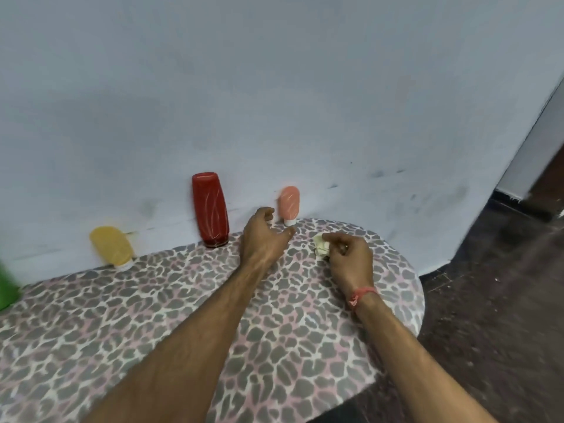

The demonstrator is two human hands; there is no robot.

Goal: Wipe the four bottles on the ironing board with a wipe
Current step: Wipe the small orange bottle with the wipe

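Observation:
Along the wall on the leopard-print ironing board (152,315) stand bottles, cap down: a small pink bottle (289,204), a tall red bottle (210,209), a yellow bottle (112,245) and, cut off at the left edge, a green bottle (6,288). My left hand (264,236) is empty with fingers spread, just left of and below the pink bottle, not touching it. My right hand (349,254) rests on the board near its rounded end, holding a crumpled pale wipe (320,247).
A pale blue wall (274,102) rises right behind the bottles. The board's rounded end lies at the right, with dark floor (488,300) beyond it and a doorway corner at the far right.

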